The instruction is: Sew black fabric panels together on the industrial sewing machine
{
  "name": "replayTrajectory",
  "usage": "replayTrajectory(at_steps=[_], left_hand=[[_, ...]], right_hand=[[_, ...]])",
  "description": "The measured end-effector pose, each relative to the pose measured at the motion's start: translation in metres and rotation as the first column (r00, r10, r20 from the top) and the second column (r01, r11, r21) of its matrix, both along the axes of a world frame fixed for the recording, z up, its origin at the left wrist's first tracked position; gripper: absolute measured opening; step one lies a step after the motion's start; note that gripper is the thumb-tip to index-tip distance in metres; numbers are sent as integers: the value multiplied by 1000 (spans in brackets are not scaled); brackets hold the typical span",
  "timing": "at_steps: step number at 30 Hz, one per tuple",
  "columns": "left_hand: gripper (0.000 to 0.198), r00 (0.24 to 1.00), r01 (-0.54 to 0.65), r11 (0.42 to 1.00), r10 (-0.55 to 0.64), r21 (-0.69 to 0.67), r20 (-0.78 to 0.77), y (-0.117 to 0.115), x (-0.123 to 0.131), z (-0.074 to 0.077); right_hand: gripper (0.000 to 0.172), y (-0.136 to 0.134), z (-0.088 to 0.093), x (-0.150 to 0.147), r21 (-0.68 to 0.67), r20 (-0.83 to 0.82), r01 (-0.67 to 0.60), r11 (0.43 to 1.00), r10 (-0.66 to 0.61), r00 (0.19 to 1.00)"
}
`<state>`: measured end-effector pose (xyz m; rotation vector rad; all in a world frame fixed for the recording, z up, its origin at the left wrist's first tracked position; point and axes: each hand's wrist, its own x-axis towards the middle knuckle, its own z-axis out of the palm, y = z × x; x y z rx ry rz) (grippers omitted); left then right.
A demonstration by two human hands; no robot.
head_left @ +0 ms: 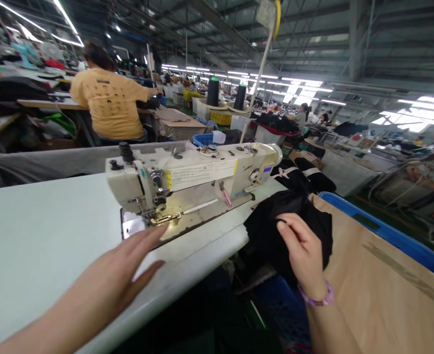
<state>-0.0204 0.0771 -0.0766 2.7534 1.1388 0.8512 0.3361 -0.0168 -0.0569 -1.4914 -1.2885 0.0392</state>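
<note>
My left hand (pixel 126 263) reaches over the front edge of the white sewing table (pixel 50 216), fingers stretched out and thumb apart, holding nothing. Its fingertips are close to the needle plate of an industrial sewing machine (pixel 198 172). To the right, my right hand (pixel 305 250) wears a purple bracelet and is closed in a pinch. A small dark edge of black fabric (pixel 268 221) shows at its fingertips. The rest of that fabric lies bunched behind and under the hand, between the table and a wooden board.
A white pen-like tool (pixel 201 206) and a pink-handled tool (pixel 227 197) lie on the machine bed. At the right, the wooden board (pixel 379 275) rests by a blue plastic bin (pixel 393 236). Black bundles (pixel 305 176) lie behind. A person in a yellow shirt (pixel 108 103) sits ahead, facing away.
</note>
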Motion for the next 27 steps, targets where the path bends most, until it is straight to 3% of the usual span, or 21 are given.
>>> replayTrajectory(at_steps=[1, 2, 3, 4, 5, 6, 8, 9, 10, 11, 12, 14, 16, 18, 20, 22, 24, 27], left_hand=[[65, 996, 82, 997, -83, 11, 37, -18, 15, 10], [78, 987, 145, 989, -144, -5, 73, -34, 29, 19], [87, 972, 211, 976, -203, -58, 116, -46, 41, 27], [88, 950, 274, 954, -250, -119, 186, -55, 51, 34], [79, 923, 330, 925, -276, -186, 268, -61, 59, 40], [61, 894, 362, 900, -261, -244, 363, -63, 64, 45], [14, 838, 327, 891, -120, -314, 533, -63, 66, 53], [7, 807, 264, 907, -22, -328, 590, -61, 64, 58], [14, 773, 187, 925, 70, -332, 630, -60, 61, 62], [18, 741, 111, 937, 144, -331, 656, -60, 56, 68], [18, 716, 55, 943, 193, -330, 671, -61, 51, 73], [16, 667, 10, 931, 266, -365, 696, -67, 38, 84], [14, 612, 72, 875, 341, -479, 714, -73, 22, 93], [18, 567, 221, 765, 404, -605, 718, -72, 0, 98], [26, 561, 328, 660, 440, -676, 701, -60, -25, 100], [29, 606, 322, 624, 442, -712, 662, -39, -49, 102], [28, 666, 221, 660, 436, -718, 605, -17, -65, 110], [26, 709, -26, 801, 437, -599, 553, -1, -74, 140]], right_hand=[[19, -4, 13, -17, -85, -11, -219, 972, 218, 976], [20, -8, 25, -33, -172, -50, -433, 885, 432, 901], [20, -12, 35, -48, -231, -111, -616, 753, 609, 785], [21, -15, 42, -60, -257, -174, -740, 622, 723, 669], [21, -17, 48, -69, -249, -235, -811, 529, 780, 581], [20, -18, 50, -76, -210, -291, -841, 498, 789, 540], [18, -16, 49, -82, -103, -427, -804, 586, 704, 568], [27, -14, 46, -84, -65, -515, -761, 646, 632, 580], [42, -12, 42, -87, -42, -603, -728, 684, 564, 564], [58, -10, 37, -91, -39, -678, -731, 681, 519, 520], [72, -9, 33, -96, -44, -738, -764, 644, 494, 460], [83, -9, 25, -110, -52, -820, -849, 526, 463, 337], [69, -7, 19, -123, -45, -869, -893, 448, 423, 256], [45, 0, 17, -131, -26, -884, -881, 472, 401, 241], [38, 15, 18, -133, -10, -842, -838, 545, 448, 302], [35, 37, 23, -132, -33, -723, -792, 609, 533, 440], [30, 63, 32, -133, -88, -530, -758, 646, 614, 585], [25, 93, 56, -141, -75, -188, -686, 724, 665, 723]])
